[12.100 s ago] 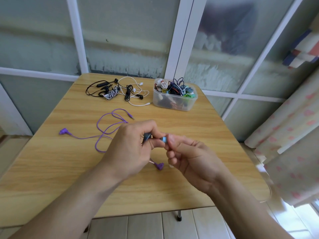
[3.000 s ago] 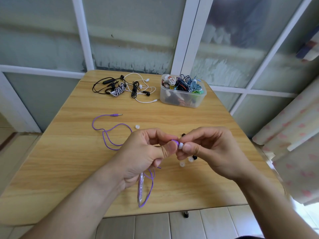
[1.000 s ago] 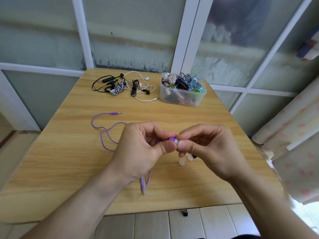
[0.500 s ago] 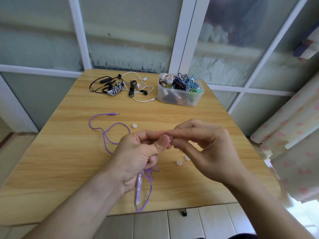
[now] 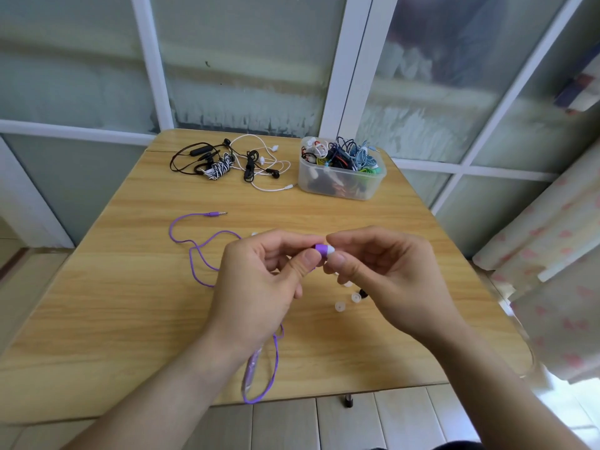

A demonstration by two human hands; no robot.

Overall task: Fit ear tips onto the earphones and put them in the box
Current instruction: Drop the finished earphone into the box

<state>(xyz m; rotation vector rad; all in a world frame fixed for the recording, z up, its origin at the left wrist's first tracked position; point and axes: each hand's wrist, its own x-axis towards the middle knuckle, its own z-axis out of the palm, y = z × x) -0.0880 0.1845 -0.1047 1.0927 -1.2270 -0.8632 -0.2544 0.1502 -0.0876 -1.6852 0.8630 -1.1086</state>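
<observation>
Centrally, earbud: the purple earbud (image 5: pixel 320 248) sits just above the middle of the frame, held up over the wooden table (image 5: pixel 130 287) between the two hands.
Ear tip: a white ear tip (image 5: pixel 330 249) sits on the right end of the earbud, touching it.
Left hand: the left hand (image 5: pixel 259 284) pinches the earbud from the left, thumb tip against its underside, fingers curled over the top.
Right hand: the right hand (image 5: pixel 389 277) pinches the ear tip from the right between thumb and forefinger; the two hands' thumbs nearly touch.
Cable: the purple cable (image 5: pixel 194 254) loops across the table left of the left hand, its plug (image 5: pixel 217 214) lying towards the upper left of the hands; another loop with an inline remote (image 5: pixel 251 368) hangs below the left wrist at the table's near edge.
Loose tips: two pale spare ear tips (image 5: pixel 340 306) lie on the table just below the hands, with a small black piece (image 5: pixel 363 292) beside them, partly hidden by the right hand.
Box: a clear plastic box (image 5: pixel 341 181) full of coiled earphones stands at the upper right of the table, well apart from the hands.
Other earphones: a tangle of black and white earphones (image 5: pixel 233 164) lies at the table's far edge, left of the box.
</observation>
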